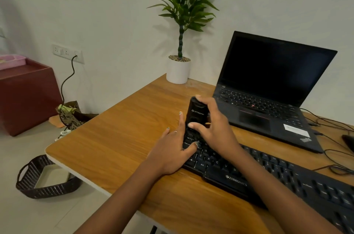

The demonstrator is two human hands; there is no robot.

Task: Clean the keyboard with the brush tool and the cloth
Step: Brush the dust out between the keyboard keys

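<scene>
Brush tool [194, 117]: black, oblong, standing upright on the left end of the keyboard [268, 172], lower end among the keys near Caps Lock. Pale logo on its upper face, too blurred to read. Bristles not visible; presumably at the hidden lower end.

Right hand [212, 128]: wrapped round the tool from the right, fingertips over the top, thumb pressed on the front face. Left hand [172, 149]: fingers straight and spread, resting flat against the tool's left side and on the keyboard's left edge, thumb on the keys. It grips nothing.

Handling, judged: the tool looks like rigid plastic, light, smooth-skinned, so possibly slippery. Hold around the mid-body, as now. The keyboard is long, flat, stiff and light enough to slide on the table [118, 138]; steady it at an end or the front edge. Keycaps could pop off under hard sideways scrubbing.

Writing: "ZEBRONICS" on the keyboard's front lip; key legends Z, X, C, V, Alt, S, D readable. The laptop [268, 90], open behind the keyboard with a dark screen, shows a ThinkPad mark on its palm rest corner and a white sticker, illegible.

Cloth: not in view.
</scene>
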